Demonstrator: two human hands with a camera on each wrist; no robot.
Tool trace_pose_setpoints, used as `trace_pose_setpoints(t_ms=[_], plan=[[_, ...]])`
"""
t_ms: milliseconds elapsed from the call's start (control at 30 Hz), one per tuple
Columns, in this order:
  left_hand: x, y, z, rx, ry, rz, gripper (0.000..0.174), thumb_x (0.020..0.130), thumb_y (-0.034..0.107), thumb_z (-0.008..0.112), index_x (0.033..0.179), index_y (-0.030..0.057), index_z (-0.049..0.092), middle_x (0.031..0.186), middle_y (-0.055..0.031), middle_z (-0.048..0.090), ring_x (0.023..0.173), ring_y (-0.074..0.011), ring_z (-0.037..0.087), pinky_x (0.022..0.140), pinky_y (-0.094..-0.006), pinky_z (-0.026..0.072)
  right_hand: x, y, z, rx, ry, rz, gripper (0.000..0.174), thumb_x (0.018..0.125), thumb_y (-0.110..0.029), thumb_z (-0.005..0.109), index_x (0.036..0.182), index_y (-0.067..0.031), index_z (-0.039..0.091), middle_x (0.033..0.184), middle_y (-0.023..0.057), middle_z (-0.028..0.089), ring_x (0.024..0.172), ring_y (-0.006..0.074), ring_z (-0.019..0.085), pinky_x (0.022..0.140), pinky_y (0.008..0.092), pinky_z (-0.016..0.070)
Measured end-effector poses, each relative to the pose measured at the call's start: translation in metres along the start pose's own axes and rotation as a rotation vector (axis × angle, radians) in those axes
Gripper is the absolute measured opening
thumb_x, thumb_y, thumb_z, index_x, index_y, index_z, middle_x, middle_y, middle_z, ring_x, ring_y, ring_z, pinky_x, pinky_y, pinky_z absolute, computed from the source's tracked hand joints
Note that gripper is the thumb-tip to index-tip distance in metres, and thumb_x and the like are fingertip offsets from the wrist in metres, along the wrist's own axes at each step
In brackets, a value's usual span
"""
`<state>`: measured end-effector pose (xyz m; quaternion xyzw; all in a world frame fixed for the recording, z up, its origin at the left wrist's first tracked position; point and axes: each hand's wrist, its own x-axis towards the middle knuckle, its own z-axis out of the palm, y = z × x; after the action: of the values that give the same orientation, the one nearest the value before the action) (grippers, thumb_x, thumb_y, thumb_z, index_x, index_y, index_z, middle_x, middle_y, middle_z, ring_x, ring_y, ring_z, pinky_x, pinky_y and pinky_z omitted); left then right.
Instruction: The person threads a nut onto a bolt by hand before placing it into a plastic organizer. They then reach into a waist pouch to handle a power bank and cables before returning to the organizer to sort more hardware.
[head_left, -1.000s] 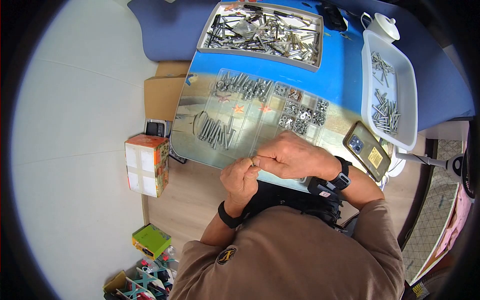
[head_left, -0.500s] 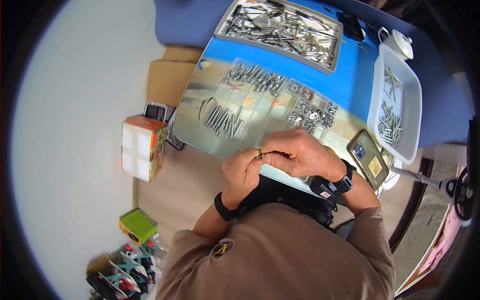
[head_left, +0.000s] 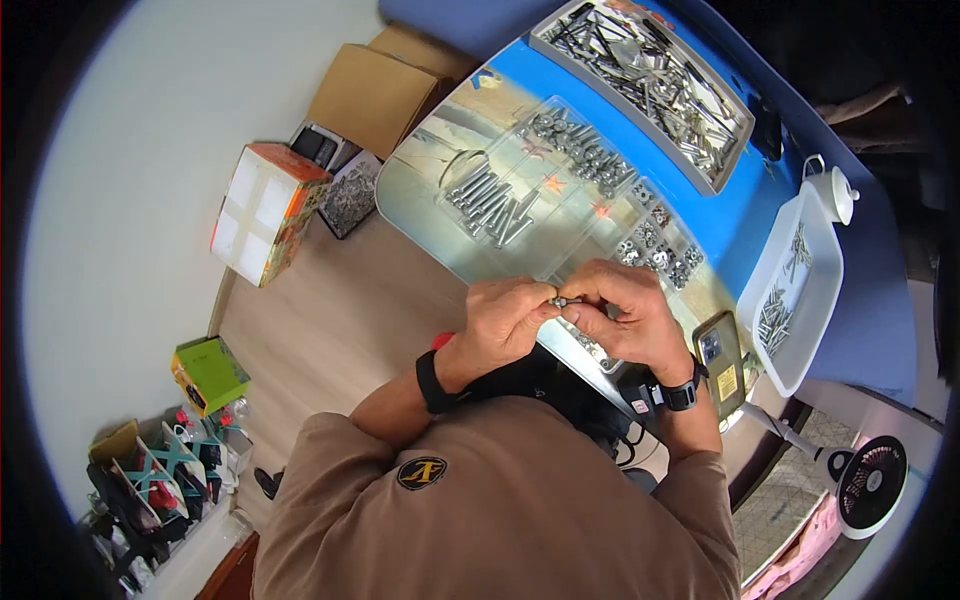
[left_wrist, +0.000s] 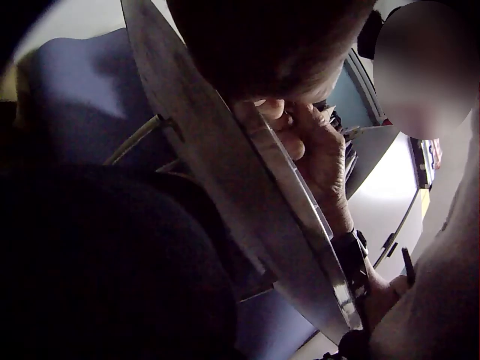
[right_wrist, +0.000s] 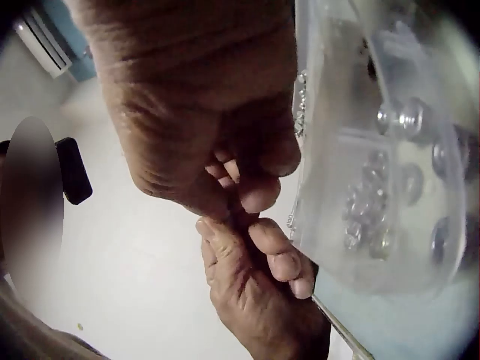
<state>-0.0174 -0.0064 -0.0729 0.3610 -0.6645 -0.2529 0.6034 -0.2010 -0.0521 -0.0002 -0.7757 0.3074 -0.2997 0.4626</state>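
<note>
Over the near edge of the table, both hands meet fingertip to fingertip around a small silver metal fastener (head_left: 562,301), with a nut-like part and a thin shank showing. My left hand (head_left: 500,320) pinches one end between thumb and forefinger. The other end is pinched by my right hand (head_left: 630,308). In the right wrist view the fingers hide the fastener, and the left hand (right_wrist: 259,300) sits below the right. Close beyond the hands lies a clear plastic organizer (head_left: 565,235) with bolts (head_left: 490,203) in one section and nuts and washers (head_left: 660,258) in small compartments.
A shallow box (head_left: 715,182) of mixed screws stands at the back of the table. To the right are a white tub (head_left: 805,350) with screws, a phone (head_left: 722,365) and a lidded white pot (head_left: 832,193). A small fan (head_left: 872,487) stands off the right edge.
The head view has turned, so the table appears rotated and shifted right. The hands stay together at the table edge, and more of the fastener shows between their fingertips.
</note>
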Motion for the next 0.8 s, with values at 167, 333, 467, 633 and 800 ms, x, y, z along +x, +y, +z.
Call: trace_pose_setpoints(t_ms=[167, 333, 467, 633, 800], plan=[[-0.001, -0.001, 0.001, 0.01, 0.003, 0.016, 0.014, 0.091, 0.013, 0.07, 0.092, 0.0013, 0.063, 0.064, -0.0118, 0.058, 0.05, -0.0262, 0.056, 0.046, -0.0347, 0.0424, -0.004, 0.013, 0.001, -0.1, -0.065, 0.022, 0.005, 0.088, -0.008, 0.07, 0.09, -0.0036, 0.068, 0.071, 0.0083, 0.06, 0.058, 0.0211, 0.057, 0.053, 0.0332, 0.0433], [0.003, 0.001, -0.003, 0.063, -0.025, 0.042, 0.016, 0.092, 0.016, 0.07, 0.093, 0.0015, 0.063, 0.065, -0.0116, 0.059, 0.051, -0.0259, 0.058, 0.046, -0.0348, 0.0437, -0.001, 0.003, -0.002, -0.026, 0.008, 0.047, 0.01, 0.088, -0.012, 0.072, 0.091, -0.003, 0.068, 0.071, 0.0086, 0.06, 0.056, 0.02, 0.056, 0.051, 0.0329, 0.0423], [0.001, 0.0, -0.001, 0.061, -0.004, 0.057, 0.017, 0.091, 0.016, 0.07, 0.093, 0.0006, 0.063, 0.065, -0.0116, 0.058, 0.05, -0.0259, 0.058, 0.046, -0.0346, 0.0436, -0.001, -0.005, 0.0, 0.028, 0.001, 0.097, 0.012, 0.091, -0.015, 0.07, 0.09, -0.0026, 0.068, 0.074, 0.0053, 0.062, 0.059, 0.0171, 0.056, 0.054, 0.0306, 0.042], [0.002, 0.0, 0.0, 0.044, 0.021, 0.07, 0.017, 0.091, 0.014, 0.07, 0.092, -0.0008, 0.062, 0.065, -0.0118, 0.058, 0.05, -0.0253, 0.058, 0.045, -0.0343, 0.0429, -0.001, 0.006, 0.004, -0.046, 0.003, -0.02, 0.007, 0.089, -0.01, 0.071, 0.088, -0.0032, 0.069, 0.071, 0.0094, 0.061, 0.055, 0.0252, 0.056, 0.052, 0.0351, 0.0436], [0.001, 0.0, -0.001, 0.062, -0.015, 0.066, 0.016, 0.09, 0.014, 0.07, 0.092, -0.0003, 0.062, 0.065, -0.0118, 0.058, 0.05, -0.0251, 0.057, 0.045, -0.0341, 0.0426, -0.003, 0.007, 0.0, -0.105, -0.082, 0.077, 0.006, 0.088, -0.009, 0.071, 0.087, -0.0032, 0.069, 0.071, 0.0097, 0.061, 0.056, 0.0268, 0.057, 0.052, 0.0359, 0.0438]])
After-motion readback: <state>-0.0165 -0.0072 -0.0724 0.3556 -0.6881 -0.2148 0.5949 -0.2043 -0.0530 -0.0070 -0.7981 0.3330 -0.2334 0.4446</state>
